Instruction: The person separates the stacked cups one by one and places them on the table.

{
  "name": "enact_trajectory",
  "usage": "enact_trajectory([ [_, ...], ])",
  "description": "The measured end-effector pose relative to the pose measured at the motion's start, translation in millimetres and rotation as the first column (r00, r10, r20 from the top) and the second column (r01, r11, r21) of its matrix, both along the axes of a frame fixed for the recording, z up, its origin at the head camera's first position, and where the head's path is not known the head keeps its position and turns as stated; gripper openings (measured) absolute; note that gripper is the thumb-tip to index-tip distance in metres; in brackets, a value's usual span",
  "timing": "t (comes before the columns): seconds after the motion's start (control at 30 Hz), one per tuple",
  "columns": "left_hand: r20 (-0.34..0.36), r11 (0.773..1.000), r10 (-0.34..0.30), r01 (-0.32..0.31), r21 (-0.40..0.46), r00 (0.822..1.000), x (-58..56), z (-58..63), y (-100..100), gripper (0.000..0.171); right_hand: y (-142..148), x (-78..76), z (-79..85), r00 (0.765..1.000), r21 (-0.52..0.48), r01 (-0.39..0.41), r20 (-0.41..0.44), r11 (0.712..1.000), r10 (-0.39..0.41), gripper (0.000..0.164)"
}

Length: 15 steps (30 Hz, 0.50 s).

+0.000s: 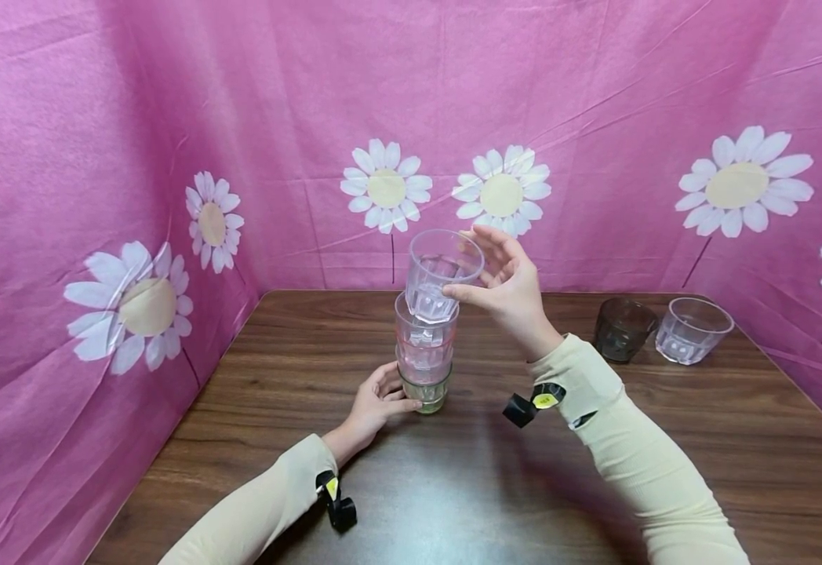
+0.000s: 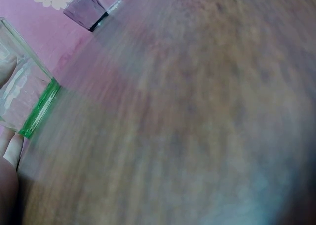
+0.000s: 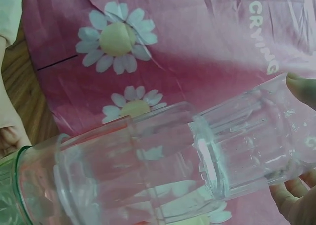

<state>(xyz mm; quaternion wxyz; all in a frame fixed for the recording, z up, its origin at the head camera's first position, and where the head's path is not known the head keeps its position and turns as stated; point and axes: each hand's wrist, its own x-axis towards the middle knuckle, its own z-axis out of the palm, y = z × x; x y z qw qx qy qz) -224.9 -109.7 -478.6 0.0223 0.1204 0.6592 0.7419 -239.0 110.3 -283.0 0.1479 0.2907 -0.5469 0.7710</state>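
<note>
A stack of tumblers stands upright in front of me, a green tumbler (image 1: 428, 398) at its base. My left hand (image 1: 372, 406) holds that green tumbler low down, thumb in front and fingers behind. Above it come nested clear and pink-tinted tumblers (image 1: 425, 355). A clear tumbler (image 1: 407, 312) forms the stack's upper rim. My right hand (image 1: 508, 289) grips another clear tumbler (image 3: 252, 146) near its rim, between thumb and fingers. This one tilts a little, its base right at the mouth of the stack's upper tumbler.
At the back right of the wooden table (image 1: 291, 337) stand a dark grey tumbler (image 1: 621, 333) and a clear tumbler (image 1: 689, 337), side by side. Pink cloth (image 1: 298, 102) with daisies hangs behind the table and on both sides.
</note>
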Motion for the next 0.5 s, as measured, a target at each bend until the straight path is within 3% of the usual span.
enact_trajectory([
  [0.5, -0.002, 1.000, 0.004, -0.004, 0.004, 1.000, 0.0, 0.8, 0, 0.070, 19, 0.0, 6.7, 0.999, -0.209, -0.019, -0.032, 0.978, 0.012, 0.079],
])
